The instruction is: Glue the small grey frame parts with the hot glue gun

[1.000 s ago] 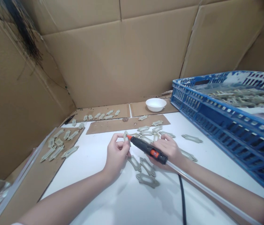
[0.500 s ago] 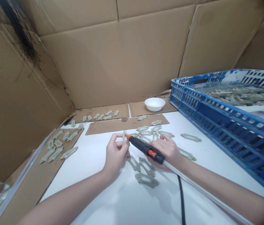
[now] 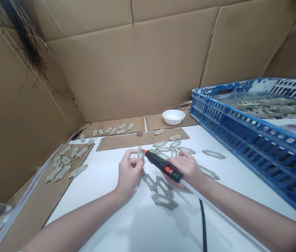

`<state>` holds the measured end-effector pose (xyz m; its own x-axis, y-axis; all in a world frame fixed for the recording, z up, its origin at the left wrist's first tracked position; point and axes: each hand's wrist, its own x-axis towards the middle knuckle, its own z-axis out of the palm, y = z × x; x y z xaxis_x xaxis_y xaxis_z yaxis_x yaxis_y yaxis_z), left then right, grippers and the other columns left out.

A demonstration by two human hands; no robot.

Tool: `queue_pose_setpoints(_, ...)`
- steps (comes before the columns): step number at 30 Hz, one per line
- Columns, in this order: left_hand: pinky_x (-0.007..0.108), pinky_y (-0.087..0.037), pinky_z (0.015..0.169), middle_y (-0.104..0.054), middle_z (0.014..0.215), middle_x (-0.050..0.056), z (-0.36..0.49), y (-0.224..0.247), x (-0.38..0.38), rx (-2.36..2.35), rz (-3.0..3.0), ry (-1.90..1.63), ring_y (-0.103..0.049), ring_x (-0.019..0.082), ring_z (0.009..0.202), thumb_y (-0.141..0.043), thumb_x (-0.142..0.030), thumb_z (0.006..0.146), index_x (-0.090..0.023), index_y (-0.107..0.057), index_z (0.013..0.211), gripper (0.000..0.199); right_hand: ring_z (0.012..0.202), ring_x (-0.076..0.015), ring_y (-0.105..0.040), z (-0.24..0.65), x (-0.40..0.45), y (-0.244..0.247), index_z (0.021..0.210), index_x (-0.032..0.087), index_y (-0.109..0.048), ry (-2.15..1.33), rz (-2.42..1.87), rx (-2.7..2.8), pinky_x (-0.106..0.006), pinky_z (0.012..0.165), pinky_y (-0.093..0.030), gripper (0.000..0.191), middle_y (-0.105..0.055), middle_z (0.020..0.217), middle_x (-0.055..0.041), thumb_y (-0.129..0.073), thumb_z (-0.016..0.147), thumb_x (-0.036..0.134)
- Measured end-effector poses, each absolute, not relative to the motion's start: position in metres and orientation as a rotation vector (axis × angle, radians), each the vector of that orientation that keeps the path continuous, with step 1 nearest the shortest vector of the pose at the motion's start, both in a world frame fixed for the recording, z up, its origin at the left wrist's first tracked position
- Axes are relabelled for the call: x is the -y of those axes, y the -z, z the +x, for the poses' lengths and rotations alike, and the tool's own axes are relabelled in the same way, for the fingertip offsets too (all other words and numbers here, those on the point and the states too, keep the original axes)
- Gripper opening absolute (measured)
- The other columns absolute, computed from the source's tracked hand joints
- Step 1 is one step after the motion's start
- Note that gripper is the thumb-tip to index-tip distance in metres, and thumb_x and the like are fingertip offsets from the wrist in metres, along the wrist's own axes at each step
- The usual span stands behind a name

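My left hand (image 3: 130, 168) pinches a small greenish-grey frame piece (image 3: 140, 154) upright between thumb and fingers. My right hand (image 3: 186, 169) is wrapped round a black glue gun (image 3: 160, 163) with an orange tip and an orange switch. The tip is at the upper right edge of the held piece; whether they touch is hard to tell. From the gun's rear runs a clear stick. Just below the hands lie several flat pieces, one of them a grey frame (image 3: 164, 201) nearest me. More loose pieces (image 3: 175, 144) lie behind the gun.
A blue crate (image 3: 242, 140) full of similar pieces stands at the right. A white bowl (image 3: 173, 117) sits on cardboard at the back. Several pieces lie on a cardboard sheet (image 3: 55, 189) at the left. A black cable (image 3: 203, 224) runs towards me. Cardboard walls (image 3: 126, 70) surround the table.
The glue gun has shifted slightly down and left at its rear, and its tip sits a little lower or further right of the piece's top. Both hands keep their holds.
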<state>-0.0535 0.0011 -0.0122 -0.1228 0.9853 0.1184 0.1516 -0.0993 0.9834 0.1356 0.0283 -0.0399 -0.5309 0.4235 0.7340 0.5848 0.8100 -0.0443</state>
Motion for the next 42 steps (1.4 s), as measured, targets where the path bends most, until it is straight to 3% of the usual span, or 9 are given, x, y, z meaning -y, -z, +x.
queue_pose_setpoints(5, 0.019, -0.036, 0.052, -0.05, 0.052, -0.006, -0.053, 0.009, 0.002, -1.383, 1.436, -1.451, -0.048, 0.01, 0.049, -0.053, -0.034, 0.076, -0.02, -0.047, 0.091, 0.021, 0.05, -0.0127, -0.043, 0.135, -0.029, 0.04, 0.077, 0.016, -0.055, 0.221, -0.777, 2.228, -0.028, 0.06, -0.029, 0.021, -0.051, 0.055, 0.0, -0.049, 0.075, 0.036)
queue_pose_setpoints(11, 0.022, -0.038, 0.071, -0.054, 0.075, 0.0, -0.061, 0.006, -0.012, -1.357, 1.445, -1.75, -0.052, 0.013, 0.075, -0.045, -0.029, 0.081, -0.019, -0.044, 0.075, 0.012, 0.049, -0.0108, -0.044, 0.131, -0.027, 0.032, 0.076, 0.016, -0.054, 0.092, -0.634, 2.231, -0.028, 0.058, -0.032, 0.015, -0.054, 0.056, 0.0006, -0.051, 0.075, 0.03)
queue_pose_setpoints(16, 0.021, -0.034, 0.063, -0.052, 0.068, -0.001, -0.071, 0.012, -0.025, -1.554, 1.41, -1.633, -0.046, 0.013, 0.068, -0.051, -0.034, 0.075, -0.018, -0.054, 0.07, 0.017, 0.047, -0.0119, -0.046, 0.131, -0.024, 0.031, 0.055, 0.019, -0.049, -0.133, -0.891, 2.145, -0.026, 0.051, -0.036, 0.026, -0.05, 0.05, 0.0015, -0.048, 0.077, 0.032)
queue_pose_setpoints(20, 0.02, -0.029, 0.054, -0.047, 0.06, -0.003, -0.072, 0.016, -0.027, -1.565, 1.382, -1.544, -0.04, 0.012, 0.058, -0.055, -0.035, 0.07, -0.017, -0.056, 0.065, 0.018, 0.055, -0.0146, -0.056, 0.135, -0.025, 0.035, 0.066, 0.02, -0.062, -0.281, -1.128, 2.057, -0.023, 0.046, -0.041, 0.027, -0.06, 0.063, -0.0013, -0.047, 0.079, 0.039)
queue_pose_setpoints(25, 0.021, -0.027, 0.049, -0.047, 0.055, -0.003, -0.07, 0.015, -0.026, -1.585, 1.345, -1.547, -0.04, 0.012, 0.055, -0.059, -0.032, 0.065, -0.018, -0.056, 0.059, 0.015, 0.06, -0.018, -0.06, 0.136, -0.026, 0.037, 0.072, 0.019, -0.064, -0.331, -1.154, 2.026, -0.026, 0.052, -0.046, 0.03, -0.064, 0.068, -0.0037, -0.046, 0.078, 0.042)
queue_pose_setpoints(42, 0.023, -0.029, 0.058, -0.053, 0.073, -0.001, -0.069, 0.02, -0.022, -1.631, 1.604, -1.469, -0.047, 0.015, 0.073, -0.054, -0.031, 0.072, -0.018, -0.044, 0.058, 0.021, 0.064, -0.0194, -0.06, 0.137, -0.026, 0.038, 0.071, 0.019, -0.063, -0.362, -1.232, 2.062, -0.028, 0.056, -0.047, 0.038, -0.064, 0.069, -0.0047, -0.041, 0.079, 0.049)
